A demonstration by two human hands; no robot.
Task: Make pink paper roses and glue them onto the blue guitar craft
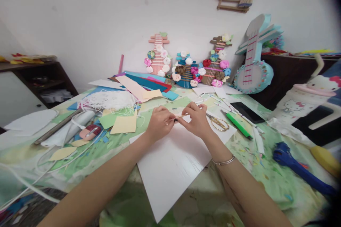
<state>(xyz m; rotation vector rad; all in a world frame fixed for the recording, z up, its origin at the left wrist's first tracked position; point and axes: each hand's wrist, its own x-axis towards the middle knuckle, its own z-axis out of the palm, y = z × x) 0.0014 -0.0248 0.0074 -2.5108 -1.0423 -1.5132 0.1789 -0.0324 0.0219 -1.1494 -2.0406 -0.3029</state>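
Note:
My left hand [161, 122] and my right hand [195, 119] meet above a white paper sheet [173, 156], fingertips pinched. Between them runs a thin peach-coloured strip [182, 116], held at both ends; its material is too small to make out. A tiny dark spot shows by the left fingertips. The white sheet lies flat, its near corner towards me. Just right of my right hand lie gold-handled scissors [220, 124], their blades partly behind the hand. Cream paper pieces [124, 124] rest to the left of my left hand.
A bundle of white cord [109, 99] and a glue gun [90, 132] lie left. Rightwards are a green cutter [238, 125], a phone [247, 112], a blue tape dispenser [298, 166] and a white tumbler [301, 103]. Flower-decorated instrument models [188, 71] stand along the wall.

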